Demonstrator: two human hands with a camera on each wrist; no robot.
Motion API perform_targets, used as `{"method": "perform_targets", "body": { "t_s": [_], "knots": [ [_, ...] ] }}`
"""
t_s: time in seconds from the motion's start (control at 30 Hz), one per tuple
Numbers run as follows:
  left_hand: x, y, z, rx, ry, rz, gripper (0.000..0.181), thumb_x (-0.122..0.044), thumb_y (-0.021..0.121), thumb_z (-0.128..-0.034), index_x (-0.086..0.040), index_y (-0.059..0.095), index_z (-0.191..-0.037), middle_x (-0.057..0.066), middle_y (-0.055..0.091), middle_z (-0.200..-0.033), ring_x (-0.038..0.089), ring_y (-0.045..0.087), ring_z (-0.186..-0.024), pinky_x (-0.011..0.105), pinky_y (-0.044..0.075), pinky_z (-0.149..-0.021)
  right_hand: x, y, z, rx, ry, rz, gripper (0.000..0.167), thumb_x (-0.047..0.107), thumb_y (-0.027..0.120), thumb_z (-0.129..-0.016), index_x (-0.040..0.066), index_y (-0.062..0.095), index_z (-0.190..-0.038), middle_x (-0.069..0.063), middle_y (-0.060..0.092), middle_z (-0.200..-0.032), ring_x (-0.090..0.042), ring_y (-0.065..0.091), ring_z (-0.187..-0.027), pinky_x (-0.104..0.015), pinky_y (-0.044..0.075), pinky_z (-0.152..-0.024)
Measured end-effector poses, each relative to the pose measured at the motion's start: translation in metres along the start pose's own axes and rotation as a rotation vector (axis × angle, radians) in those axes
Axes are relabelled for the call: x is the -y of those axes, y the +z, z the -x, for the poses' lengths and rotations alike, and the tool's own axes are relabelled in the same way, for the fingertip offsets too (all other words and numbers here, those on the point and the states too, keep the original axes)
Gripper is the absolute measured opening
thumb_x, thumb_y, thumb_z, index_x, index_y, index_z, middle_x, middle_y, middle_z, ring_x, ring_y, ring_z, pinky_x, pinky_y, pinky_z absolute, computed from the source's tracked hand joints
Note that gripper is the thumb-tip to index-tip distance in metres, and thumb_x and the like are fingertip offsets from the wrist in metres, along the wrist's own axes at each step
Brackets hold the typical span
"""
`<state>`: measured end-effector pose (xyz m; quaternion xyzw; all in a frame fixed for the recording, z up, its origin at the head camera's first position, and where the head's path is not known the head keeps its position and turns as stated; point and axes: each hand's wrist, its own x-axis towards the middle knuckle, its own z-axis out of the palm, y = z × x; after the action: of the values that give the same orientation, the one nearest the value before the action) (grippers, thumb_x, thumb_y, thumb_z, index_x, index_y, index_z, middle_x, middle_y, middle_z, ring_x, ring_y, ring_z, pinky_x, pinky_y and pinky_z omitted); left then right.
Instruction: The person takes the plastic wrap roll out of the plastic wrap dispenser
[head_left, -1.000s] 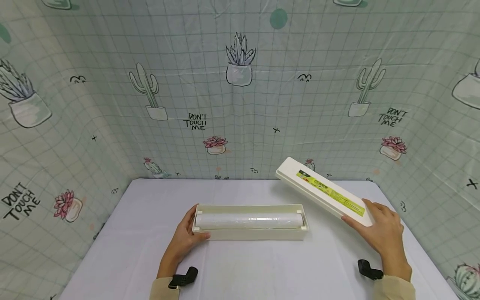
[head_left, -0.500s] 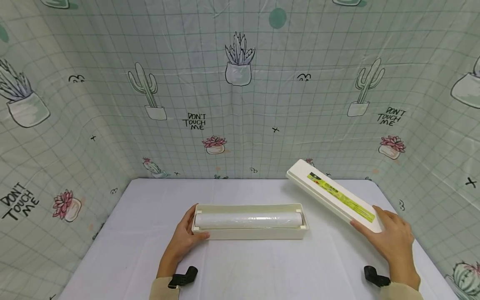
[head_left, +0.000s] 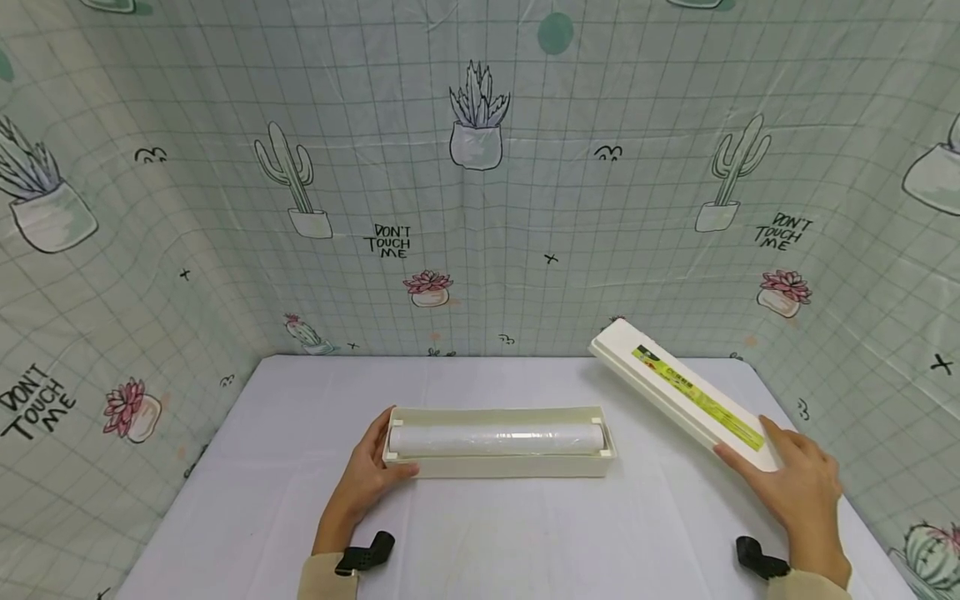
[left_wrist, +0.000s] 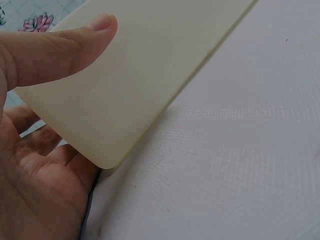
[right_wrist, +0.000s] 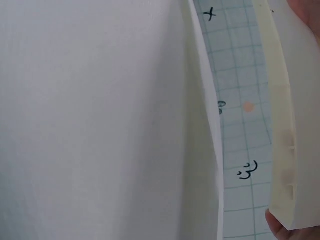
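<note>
A long cream box (head_left: 517, 467) sits on the white table with its top off. Inside lies a white, shiny roll of what looks like plastic wrap (head_left: 495, 440). My left hand (head_left: 367, 477) grips the box's left end, thumb on the front wall and fingers round the far side. In the left wrist view the thumb (left_wrist: 65, 55) presses on the box wall (left_wrist: 135, 95). At the right, my right hand (head_left: 802, 487) holds the near end of the white lid (head_left: 693, 396), which bears a yellow-green label. The lid slants with its far end up and left.
White cloth covers the table (head_left: 525, 533). A pale green grid-patterned curtain (head_left: 480, 208) with plant drawings rises behind the table and along both sides. The lid's far end overlaps the table's back edge in the head view.
My right hand has moved the lid to the right and slightly nearer, away from the box. The left hand and the box have stayed in place.
</note>
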<state>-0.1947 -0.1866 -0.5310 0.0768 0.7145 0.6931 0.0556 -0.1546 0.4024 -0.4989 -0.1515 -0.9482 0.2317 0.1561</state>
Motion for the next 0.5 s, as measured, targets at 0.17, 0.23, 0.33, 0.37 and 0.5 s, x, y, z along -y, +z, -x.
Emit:
{"method": "perform_targets", "body": {
  "t_s": [0.17, 0.23, 0.33, 0.37, 0.5],
  "knots": [
    [0.0, -0.001, 0.001, -0.002, -0.008, -0.003, 0.11, 0.003, 0.084, -0.079, -0.011, 0.017, -0.165, 0.015, 0.03, -0.167, -0.004, 0.046, -0.131, 0.011, 0.043, -0.101, -0.006, -0.003, -0.001, 0.02, 0.043, 0.018, 0.099, 0.066, 0.072, -0.084, 0.009, 0.038, -0.159, -0.036, 0.043, -0.147, -0.068, 0.031, -0.126, -0.076, 0.028, -0.09],
    [-0.001, -0.001, 0.0, -0.001, -0.009, -0.001, 0.11, 0.003, 0.084, -0.0792, -0.011, 0.017, -0.165, 0.014, 0.029, -0.168, -0.005, 0.046, -0.131, 0.011, 0.044, -0.101, -0.008, -0.004, -0.003, 0.03, 0.064, 0.03, 0.1, 0.067, 0.071, -0.085, 0.009, 0.036, -0.159, -0.038, 0.04, -0.148, -0.068, 0.03, -0.125, -0.076, 0.028, -0.09],
    [-0.002, 0.0, 0.0, 0.001, -0.011, 0.001, 0.111, 0.003, 0.084, -0.0791, -0.011, 0.016, -0.165, 0.014, 0.028, -0.168, -0.006, 0.046, -0.131, 0.011, 0.044, -0.101, -0.011, -0.006, -0.004, 0.038, 0.1, 0.036, 0.101, 0.068, 0.069, -0.085, 0.01, 0.034, -0.161, -0.038, 0.037, -0.151, -0.068, 0.029, -0.127, -0.076, 0.027, -0.091],
    [-0.002, 0.0, -0.001, 0.002, -0.012, 0.002, 0.111, 0.003, 0.084, -0.079, -0.011, 0.016, -0.165, 0.014, 0.027, -0.168, -0.006, 0.046, -0.131, 0.011, 0.044, -0.101, -0.013, -0.006, -0.004, 0.038, 0.109, 0.036, 0.101, 0.068, 0.069, -0.086, 0.011, 0.033, -0.161, -0.038, 0.036, -0.151, -0.068, 0.029, -0.128, -0.076, 0.027, -0.092],
    [0.0, 0.0, 0.0, 0.003, -0.016, 0.002, 0.111, 0.004, 0.084, -0.0789, -0.012, 0.016, -0.166, 0.014, 0.027, -0.168, -0.004, 0.045, -0.132, 0.011, 0.044, -0.101, -0.018, -0.007, -0.003, 0.019, 0.118, 0.029, 0.1, 0.066, 0.069, -0.086, 0.014, 0.032, -0.162, -0.037, 0.037, -0.151, -0.067, 0.028, -0.129, -0.075, 0.025, -0.094]
  ]
}}
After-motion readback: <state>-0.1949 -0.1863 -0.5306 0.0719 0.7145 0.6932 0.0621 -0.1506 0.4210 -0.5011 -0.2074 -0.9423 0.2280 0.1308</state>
